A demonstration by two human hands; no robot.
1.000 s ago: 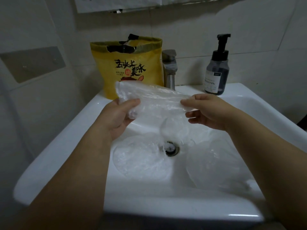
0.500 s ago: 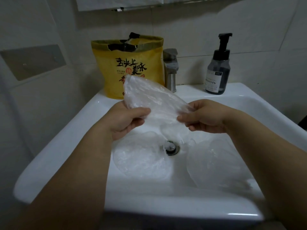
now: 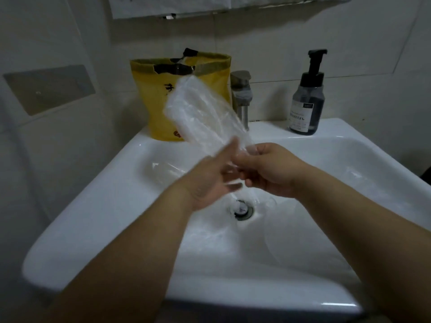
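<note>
One clear plastic bag point(image 3: 203, 113): right hand point(image 3: 272, 171) grip pinches it, left hand point(image 3: 210, 180) grip too blurred to tell.

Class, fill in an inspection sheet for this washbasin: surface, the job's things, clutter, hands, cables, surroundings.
Surface: white sink, with the drain at the bottom of the basin.
Job's things: clear plastic sheet held up, tilted, above the basin; more clear plastic lies in the basin.
Clutter: yellow bag and pump bottle stand on the back ledge, either side of the tap.
Hands: right hand pinches the sheet's lower end; left hand is blurred beside it, grip unclear.
Cables: nothing seen.
Surroundings: tiled wall, with a grey plate on the left.
</note>
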